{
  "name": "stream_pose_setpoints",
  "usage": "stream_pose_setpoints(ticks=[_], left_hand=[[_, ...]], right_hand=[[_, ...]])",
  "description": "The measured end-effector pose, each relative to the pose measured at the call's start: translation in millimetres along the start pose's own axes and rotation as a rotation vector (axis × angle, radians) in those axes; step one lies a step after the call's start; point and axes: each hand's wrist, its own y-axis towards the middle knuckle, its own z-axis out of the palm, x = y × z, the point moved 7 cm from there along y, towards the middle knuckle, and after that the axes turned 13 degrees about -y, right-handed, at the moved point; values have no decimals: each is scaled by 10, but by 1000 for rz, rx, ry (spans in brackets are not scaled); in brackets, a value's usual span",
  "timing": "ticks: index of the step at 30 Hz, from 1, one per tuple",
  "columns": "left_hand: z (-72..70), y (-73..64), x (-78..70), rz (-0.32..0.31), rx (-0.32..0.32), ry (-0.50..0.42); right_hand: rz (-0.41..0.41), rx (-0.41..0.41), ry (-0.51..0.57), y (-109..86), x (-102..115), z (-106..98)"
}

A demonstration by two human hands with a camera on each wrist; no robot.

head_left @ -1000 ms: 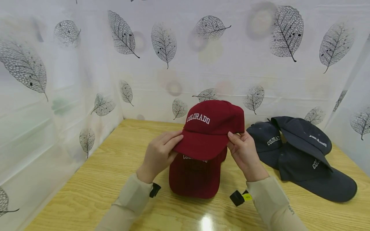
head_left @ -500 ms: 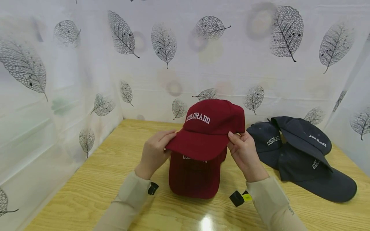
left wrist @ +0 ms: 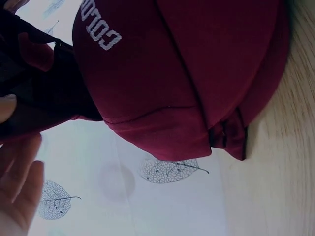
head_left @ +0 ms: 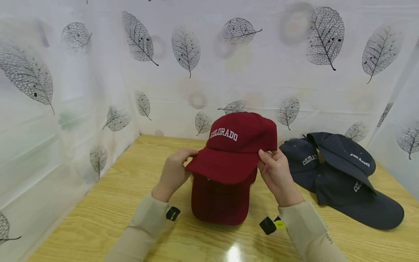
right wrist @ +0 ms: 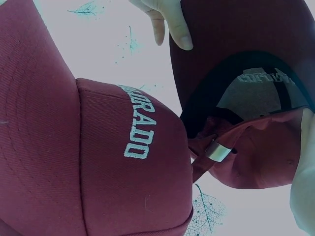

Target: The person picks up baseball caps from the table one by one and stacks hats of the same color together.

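In the head view a dark red baseball cap [head_left: 242, 133] with white COLORADO lettering is held up, brim toward the camera. My left hand [head_left: 175, 173] holds the left edge of its brim; in the right wrist view the left thumb [right wrist: 181, 32] lies against the brim's underside. At the other side my right hand [head_left: 276, 173] pinches the lower crown edge near the brim, thumb in front. Behind and below, a second red cap [head_left: 220, 203] rests on the table, its lettering mostly covered. The held cap's open inside and metal strap buckle [right wrist: 218, 152] show in the right wrist view.
Several dark navy caps lie piled at the right, one navy cap [head_left: 347, 149] on top and another navy cap's brim [head_left: 376, 213] pointing front right. The wooden table [head_left: 131, 203] meets a leaf-print curtain [head_left: 183, 91] at the back and left.
My left hand has shifted left, and the brim's left edge has spread out with it, looking wider and flatter. The crown has risen very slightly. My right hand stays in place.
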Motion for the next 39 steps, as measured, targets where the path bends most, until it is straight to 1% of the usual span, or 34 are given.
stream_pose_setpoints(ticks=[2,7,10,12,17,19,21,23,25,27,31,35,39], left_hand=[[17,-4,62,-80,20,-52],[40,-19,210,-321,58,-254],[30,-40,295,-435,80,-337],[23,-63,361,-521,92,-398],[36,-135,493,-753,82,-598],[55,-159,519,-829,71,-672],[84,-179,526,-890,63,-744],[111,-196,520,-926,67,-808],[143,-203,497,-942,86,-868],[175,-204,466,-937,118,-924],[221,-192,404,-906,173,-1031],[233,-202,392,-917,169,-1080],[244,-214,400,-927,154,-1093]], right_hand=[[-2,1,0,-2,0,1],[-15,7,5,-2,3,11],[-16,10,9,0,0,18],[-12,12,13,3,-7,26],[1,22,9,2,-25,40],[2,33,6,-4,-29,50],[1,54,4,-11,-32,69],[0,86,13,-20,-38,95],[-3,125,22,-32,-41,127],[-6,164,33,-42,-45,158],[-17,227,43,-59,-40,208],[-30,258,51,-66,-26,230],[-35,279,83,-71,-20,238]])
